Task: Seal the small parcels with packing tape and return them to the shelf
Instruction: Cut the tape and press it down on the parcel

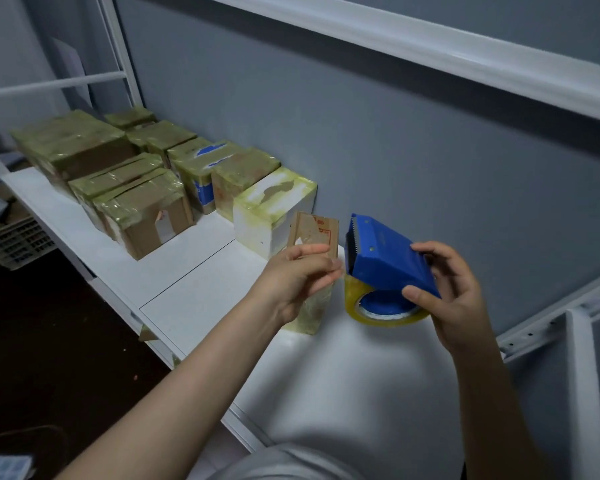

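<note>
A small brown parcel (315, 233) stands upright on the white shelf (194, 292), its lower part wrapped in yellowish tape. My left hand (298, 275) grips it from the front, fingers curled round its right edge. Just to its right, my right hand (454, 292) holds a blue tape dispenser (385, 258) with a roll of clear yellowish tape (378, 311) beneath it. The toothed cutter end points up and left, close to the parcel's right side.
Several taped parcels (142, 181) stand in rows on the shelf's left and back, the nearest a white one (274, 216). A grey wall runs behind. A white shelf beam (430, 39) crosses above and a frame post (582, 375) stands at right. Dark floor lies left.
</note>
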